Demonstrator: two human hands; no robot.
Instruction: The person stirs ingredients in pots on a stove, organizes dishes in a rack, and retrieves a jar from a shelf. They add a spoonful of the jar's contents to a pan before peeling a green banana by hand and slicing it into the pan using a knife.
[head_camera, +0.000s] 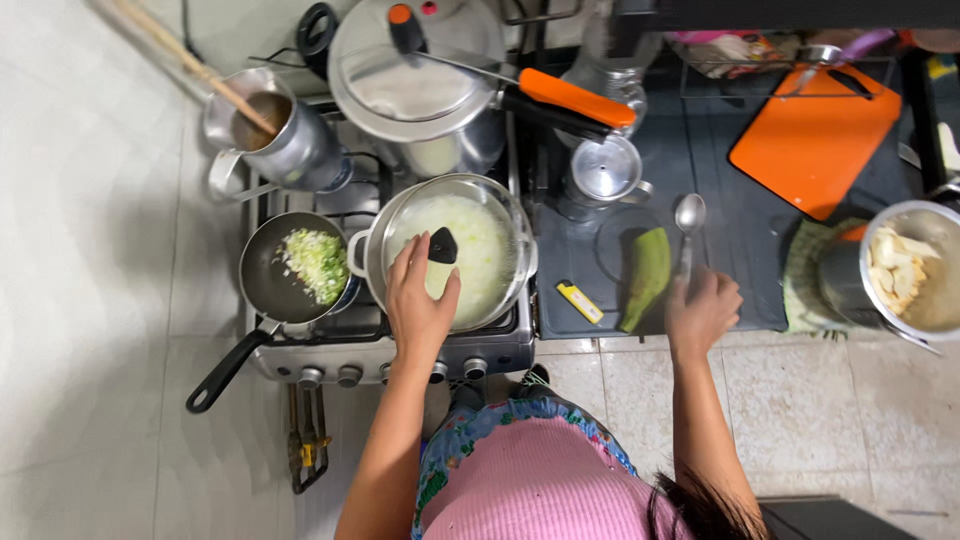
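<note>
- Left hand (420, 300): sits at centre frame over the steel pot (372, 262) on the stove (500, 345). The fingers are curled around the black knob (443, 245) of the glass lid (500, 205), thumb on one side and the other fingers opposite; the grip looks closed and firm.
- Lid position: it covers the pot, which holds a pale, whitish-green liquid. Whether the lid is seated or slightly raised cannot be determined.
- Right hand (702, 310): right of centre, closed around the handle of a metal spoon (688, 225). The bowl points toward the top of the frame and is clear of the pot, above the dark counter mat (740, 250).
- Adjacent items: a green plantain (648, 275) lies just left of the spoon; a yellow lighter (580, 302) lies near the stove edge. A black frying pan (262, 290) with chopped green onion (316, 262) sits left of the pot, its rim touching or nearly touching the pot's handle.
- Recommended handling: lift the lid straight up by the knob and tilt its far edge away, so steam and drips clear the wrist.
- Keep the forearm off the pot rim and off the frying pan.
- Bring the spoon across only once the lid is clear of the opening.
</note>
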